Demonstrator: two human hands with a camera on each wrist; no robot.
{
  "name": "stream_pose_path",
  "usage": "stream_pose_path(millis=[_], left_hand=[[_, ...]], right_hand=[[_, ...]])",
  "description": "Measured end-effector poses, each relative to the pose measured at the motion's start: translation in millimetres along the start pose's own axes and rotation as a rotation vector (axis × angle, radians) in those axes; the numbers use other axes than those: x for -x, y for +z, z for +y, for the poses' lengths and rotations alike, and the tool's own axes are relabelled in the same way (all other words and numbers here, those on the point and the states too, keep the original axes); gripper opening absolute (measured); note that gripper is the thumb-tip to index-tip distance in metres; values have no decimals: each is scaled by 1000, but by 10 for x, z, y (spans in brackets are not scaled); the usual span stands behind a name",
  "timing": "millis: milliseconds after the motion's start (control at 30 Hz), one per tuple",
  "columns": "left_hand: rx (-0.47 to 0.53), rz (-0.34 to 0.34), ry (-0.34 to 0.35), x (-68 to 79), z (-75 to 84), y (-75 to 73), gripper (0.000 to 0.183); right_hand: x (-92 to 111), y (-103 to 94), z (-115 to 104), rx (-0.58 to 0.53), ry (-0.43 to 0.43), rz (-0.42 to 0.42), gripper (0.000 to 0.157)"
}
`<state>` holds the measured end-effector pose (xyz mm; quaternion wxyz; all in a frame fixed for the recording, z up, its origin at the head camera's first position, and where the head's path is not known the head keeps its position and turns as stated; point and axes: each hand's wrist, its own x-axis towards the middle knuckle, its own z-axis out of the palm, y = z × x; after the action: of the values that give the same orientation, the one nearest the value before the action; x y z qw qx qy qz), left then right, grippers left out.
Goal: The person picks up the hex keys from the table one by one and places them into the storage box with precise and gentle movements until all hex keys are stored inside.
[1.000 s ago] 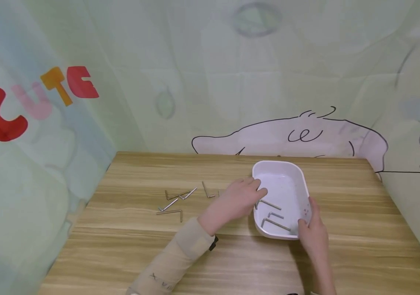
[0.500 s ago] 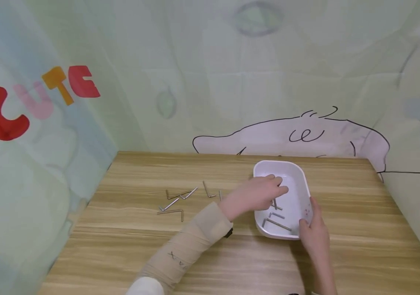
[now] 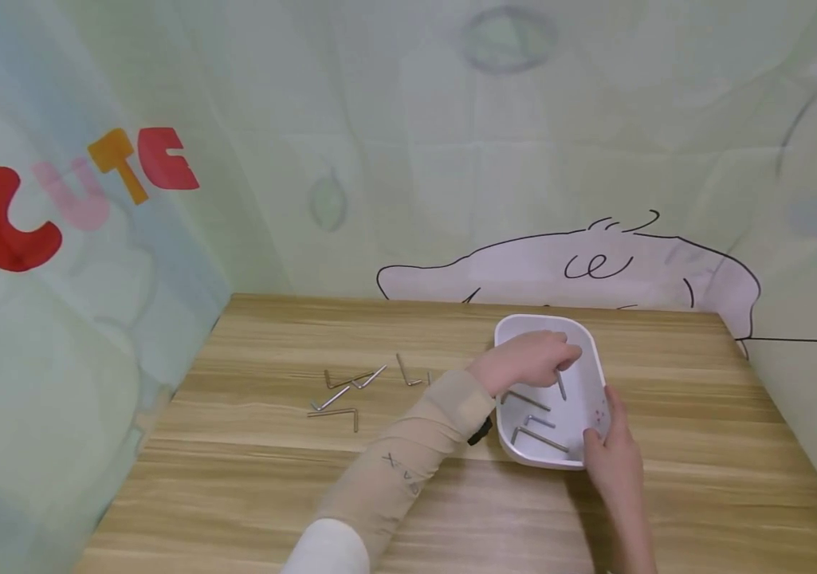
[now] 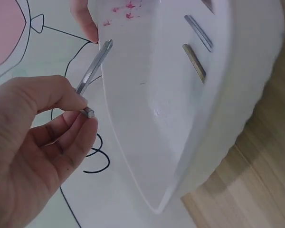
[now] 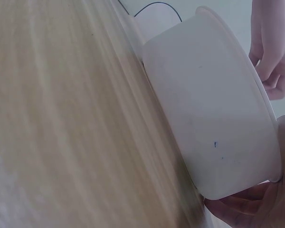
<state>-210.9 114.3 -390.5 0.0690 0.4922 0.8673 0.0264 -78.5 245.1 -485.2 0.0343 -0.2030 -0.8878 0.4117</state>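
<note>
My left hand point(image 3: 533, 359) is over the white plastic basin point(image 3: 583, 375), pinching a silver hex key point(image 4: 95, 69) by its bent end between thumb and fingers. The key's long arm points down toward the basin floor in the head view. My right hand point(image 3: 612, 446) grips the basin's near right side, thumb at the rim and fingers along the outer wall. Inside the basin lie a brass-toned hex key point(image 3: 528, 400), a short silver hex key point(image 3: 540, 421) and a longer hex key point(image 3: 540, 438).
Several more hex keys, such as a brownish one point(image 3: 336, 412) and a silver one point(image 3: 332, 397), lie loosely grouped on the wooden table point(image 3: 236, 494) to the left. A printed curtain point(image 3: 293, 159) hangs behind the table's back edge.
My left hand has moved right, from the basin's left rim to above its middle, carrying the hex key. My right hand keeps its grip on the basin.
</note>
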Motion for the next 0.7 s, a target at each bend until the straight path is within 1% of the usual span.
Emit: stream_pose_path(millis=[167, 333, 433, 533, 700], left_hand=[[49, 17, -33, -148, -38, 50, 16], [68, -8, -64, -242, -26, 93, 21], [78, -34, -92, -260, -6, 122, 23], [96, -61, -135, -264, 10, 176, 21], [79, -110, -180, -267, 23, 312, 12]], right_hand=[[-2, 1, 5, 3, -7, 5, 70], [-6, -6, -9, 3, -9, 0, 70], [-10, -8, -16, 1, -8, -1, 70], [-12, -8, -21, 1, -5, -2, 71], [-4, -9, -18, 3, 1, -1, 71]])
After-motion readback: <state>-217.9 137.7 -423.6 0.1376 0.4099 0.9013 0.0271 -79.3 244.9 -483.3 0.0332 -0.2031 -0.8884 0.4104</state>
